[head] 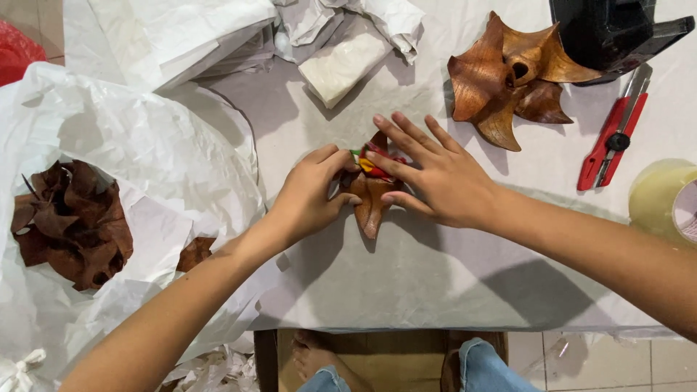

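Observation:
A small brown carved wooden piece (371, 206) with red, yellow and green painted parts lies on the white paper-covered table (406, 283). My left hand (308, 197) grips its left side with fingers curled around it. Over its right side rests my right hand (428, 173), fingers spread flat on the painted part. Much of the piece is hidden under both hands.
Larger brown carved wooden pieces (504, 78) lie at the back right beside a black object (610, 33). A red utility knife (616, 138) and a tape roll (668, 199) sit at the right. A white bag (109, 145) at the left holds several brown carved pieces (69, 221). Crumpled white paper (341, 43) lies behind.

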